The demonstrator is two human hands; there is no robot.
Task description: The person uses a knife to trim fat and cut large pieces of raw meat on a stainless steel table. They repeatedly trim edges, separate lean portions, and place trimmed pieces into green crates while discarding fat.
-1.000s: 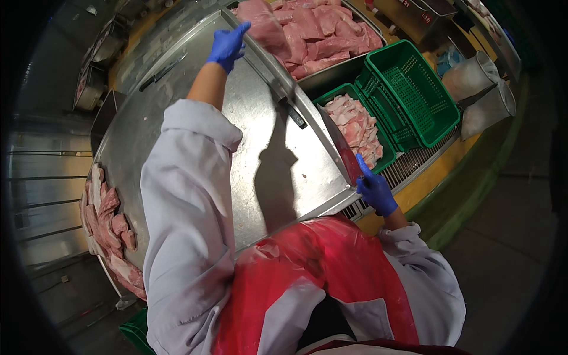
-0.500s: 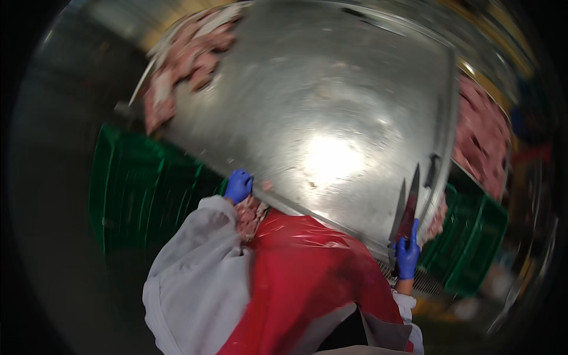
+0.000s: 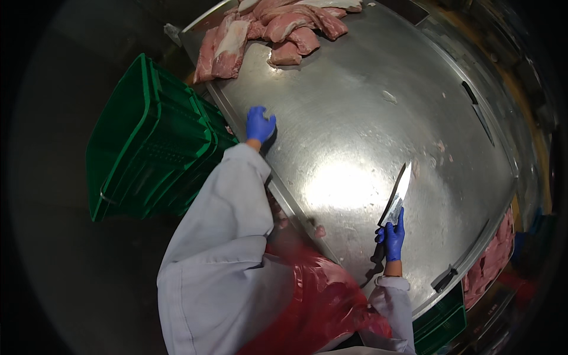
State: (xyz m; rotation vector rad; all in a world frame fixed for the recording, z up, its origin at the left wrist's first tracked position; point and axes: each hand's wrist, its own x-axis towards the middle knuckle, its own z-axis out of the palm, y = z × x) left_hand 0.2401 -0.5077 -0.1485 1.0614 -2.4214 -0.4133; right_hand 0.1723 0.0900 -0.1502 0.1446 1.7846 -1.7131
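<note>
My right hand [image 3: 393,241], in a blue glove, is wrapped round the handle of a knife [image 3: 399,193]. Its bright blade points away from me above the steel table [image 3: 331,106]. Farther off to the left, my left hand [image 3: 260,123], gloved in blue too, hovers by the table's left edge with its fingers apart and nothing in them. Beyond that hand, a pile of pink meat pieces [image 3: 287,29] with pale fat lies at the table's far left corner. A small meat scrap [image 3: 320,231] rests near the edge close to my apron.
Green crates [image 3: 148,136] stand against the table's left side. A second knife [image 3: 478,112] lies at the far right, and a black-handled one [image 3: 445,278] at the near right rim. Past the right edge are a green crate [image 3: 441,322] and more meat [image 3: 491,257].
My view has swung left. My left hand has left the near edge and reached forward toward the meat pile. My right hand, still holding the knife, has come in over the table.
</note>
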